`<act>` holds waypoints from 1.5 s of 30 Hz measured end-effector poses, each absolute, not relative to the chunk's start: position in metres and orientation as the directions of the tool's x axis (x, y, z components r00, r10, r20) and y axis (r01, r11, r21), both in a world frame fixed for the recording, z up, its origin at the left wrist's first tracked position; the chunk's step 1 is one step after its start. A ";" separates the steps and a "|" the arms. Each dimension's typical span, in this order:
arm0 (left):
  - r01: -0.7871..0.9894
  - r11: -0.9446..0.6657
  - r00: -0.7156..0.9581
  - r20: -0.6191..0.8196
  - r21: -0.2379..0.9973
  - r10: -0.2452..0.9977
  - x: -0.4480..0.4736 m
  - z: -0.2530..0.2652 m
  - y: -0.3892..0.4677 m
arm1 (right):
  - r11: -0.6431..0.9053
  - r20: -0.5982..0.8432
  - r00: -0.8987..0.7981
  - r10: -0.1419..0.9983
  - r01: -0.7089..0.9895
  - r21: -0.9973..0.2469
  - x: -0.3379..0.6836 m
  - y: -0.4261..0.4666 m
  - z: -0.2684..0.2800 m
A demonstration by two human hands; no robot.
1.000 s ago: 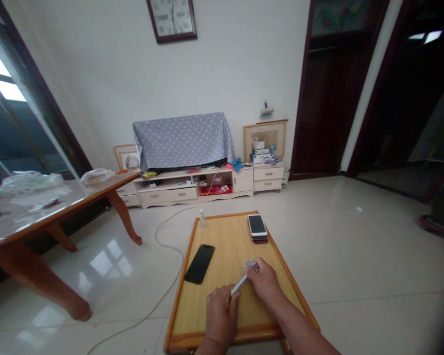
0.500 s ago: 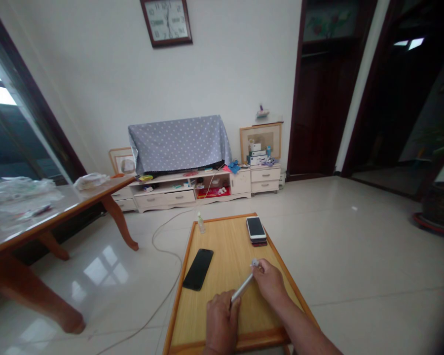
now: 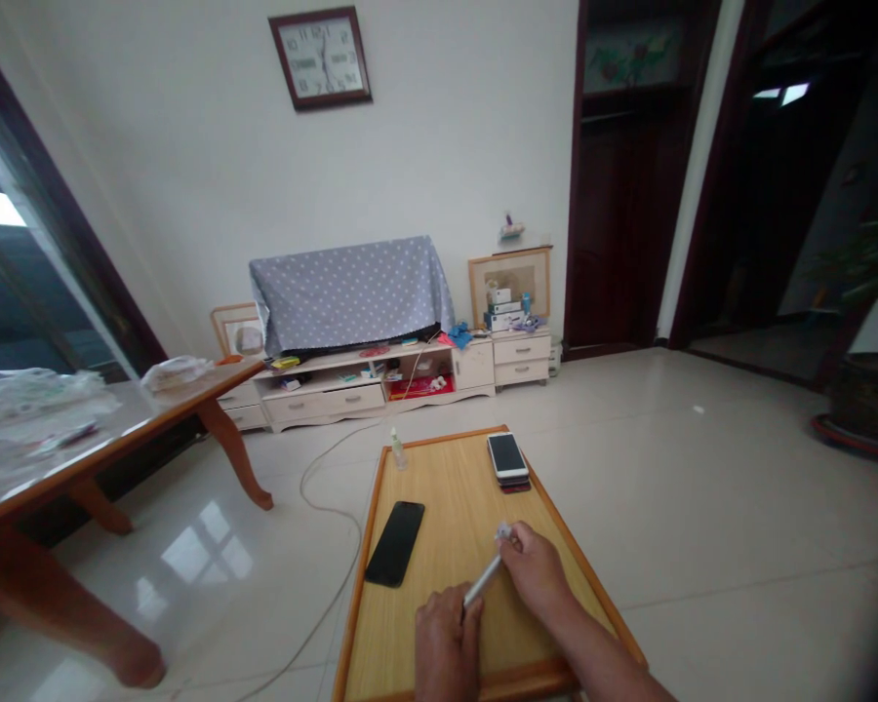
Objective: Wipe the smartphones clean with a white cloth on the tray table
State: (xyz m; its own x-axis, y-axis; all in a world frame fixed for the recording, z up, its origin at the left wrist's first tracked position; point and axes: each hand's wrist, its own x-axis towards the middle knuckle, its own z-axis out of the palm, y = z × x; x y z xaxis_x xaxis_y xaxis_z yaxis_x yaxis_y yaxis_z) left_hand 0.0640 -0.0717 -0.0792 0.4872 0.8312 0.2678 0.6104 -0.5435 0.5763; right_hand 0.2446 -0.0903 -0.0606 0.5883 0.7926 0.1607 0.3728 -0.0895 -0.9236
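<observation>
Over the near part of a small wooden table (image 3: 454, 497), my left hand (image 3: 448, 639) is closed round the lower end of a slim silver-white object (image 3: 483, 582). It looks like a narrow bar or a flat thing seen on edge; its kind is unclear. My right hand (image 3: 534, 565) is closed at the upper end, with a small whitish crumpled piece (image 3: 503, 532) at its fingertips. Left of the hands lies a black smartphone (image 3: 395, 544). A white-framed smartphone (image 3: 508, 456) tops a small stack near the far right corner. A small clear bottle (image 3: 399, 450) stands at the far left corner.
A larger wooden table (image 3: 182, 395) with plastic bags (image 3: 40, 398) stands at the left. Across the floor runs a pale cable (image 3: 337, 512). A low white cabinet (image 3: 322, 405) with a dotted cloth (image 3: 351, 292) above it lines the wall. A potted plant (image 3: 867, 390) is at right.
The view has tilted slightly upward, so the scene sits a little lower. Both hands keep their hold on the silver-white object, with hardly any shift over the table.
</observation>
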 end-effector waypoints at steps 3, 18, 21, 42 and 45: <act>0.601 -0.545 0.497 0.261 0.584 0.828 0.065 -0.080 -0.071 | -0.101 0.150 0.564 0.812 0.388 -0.916 0.235 -0.094 -0.060; 0.597 -0.566 0.474 0.318 0.569 0.821 0.066 -0.092 -0.067 | -0.124 0.129 0.571 0.811 0.383 -0.915 0.240 -0.092 -0.064; 0.600 -0.574 0.479 0.325 0.556 0.815 0.066 -0.099 -0.064 | -0.100 0.113 0.486 0.867 0.391 -0.915 0.214 -0.098 -0.066; 0.621 -0.553 0.451 0.324 0.556 0.832 0.064 -0.094 -0.066 | -0.063 0.132 0.389 0.912 0.451 -0.890 0.185 -0.103 -0.071; 0.586 -0.563 0.490 0.298 0.583 0.819 0.065 -0.088 -0.069 | -0.088 0.129 0.441 0.888 0.439 -0.894 0.208 -0.098 -0.067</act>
